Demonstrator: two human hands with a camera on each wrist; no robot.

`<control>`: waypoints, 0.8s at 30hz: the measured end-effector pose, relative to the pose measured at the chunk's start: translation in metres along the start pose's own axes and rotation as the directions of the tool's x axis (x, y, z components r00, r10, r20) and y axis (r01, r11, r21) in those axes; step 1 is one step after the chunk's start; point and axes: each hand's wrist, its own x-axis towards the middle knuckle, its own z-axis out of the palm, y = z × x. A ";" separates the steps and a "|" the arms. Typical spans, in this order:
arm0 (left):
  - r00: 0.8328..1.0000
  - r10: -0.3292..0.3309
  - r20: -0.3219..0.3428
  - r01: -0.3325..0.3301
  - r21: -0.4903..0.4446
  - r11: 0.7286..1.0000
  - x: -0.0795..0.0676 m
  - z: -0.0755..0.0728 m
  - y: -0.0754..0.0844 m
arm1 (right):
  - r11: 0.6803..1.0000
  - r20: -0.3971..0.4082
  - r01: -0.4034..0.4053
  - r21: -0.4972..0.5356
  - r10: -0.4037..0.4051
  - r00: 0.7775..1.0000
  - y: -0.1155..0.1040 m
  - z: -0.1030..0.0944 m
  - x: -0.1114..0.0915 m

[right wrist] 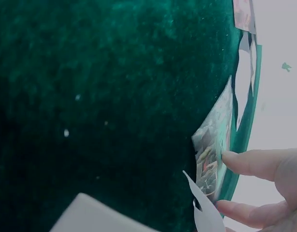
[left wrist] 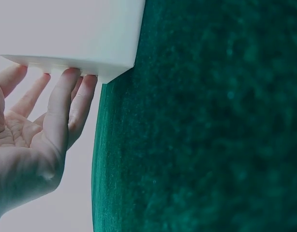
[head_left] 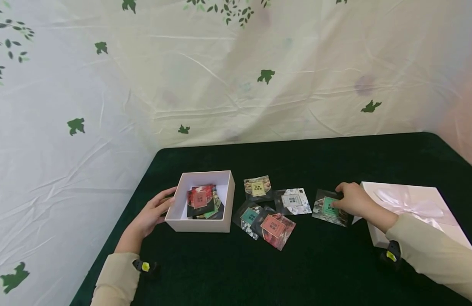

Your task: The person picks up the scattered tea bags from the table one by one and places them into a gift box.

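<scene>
My left hand [head_left: 152, 214] is at the left side of an open pale pink box [head_left: 202, 226]. In the left wrist view, the fingertips of that hand [left wrist: 47, 116] touch the box wall [left wrist: 76, 34], the fingers fairly straight. Inside the box lie several flat square sachets, a red-labelled one [head_left: 200, 199] on top. On the right, my right hand [head_left: 356, 199] pinches a dark sachet with a green label [head_left: 329, 208]. Seen from the right wrist, the thumb of the hand [right wrist: 279, 179] is on the face of this sachet [right wrist: 210, 150] and another finger is by its edge.
Between the hands lie several sachets: yellow-labelled [head_left: 257, 189], white-labelled [head_left: 292, 201], teal-labelled [head_left: 249, 216] and red-labelled [head_left: 273, 226], the last overlapping the teal one. Under the right forearm is a pale pink lid or box [head_left: 389, 192] with a ribbon bow [head_left: 412, 207]. Dark green cloth [head_left: 259, 276] covers the table.
</scene>
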 end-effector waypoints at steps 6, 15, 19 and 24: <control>1.000 -0.004 -0.009 0.004 -0.004 1.000 -0.002 0.001 0.000 | 1.000 -0.026 -0.012 -0.013 0.011 1.000 0.001 0.002 0.000; 1.000 0.000 -0.015 0.000 0.001 1.000 0.001 0.001 0.000 | 0.996 -0.012 -0.069 0.059 0.070 0.997 0.006 0.001 0.002; 1.000 0.003 -0.014 -0.003 0.000 1.000 0.001 0.001 0.000 | 0.989 0.014 -0.104 0.106 0.103 0.995 0.008 0.001 0.003; 1.000 0.006 -0.017 -0.006 -0.006 1.000 0.000 0.001 -0.002 | 0.979 0.005 -0.140 0.147 0.140 0.990 0.010 0.002 0.003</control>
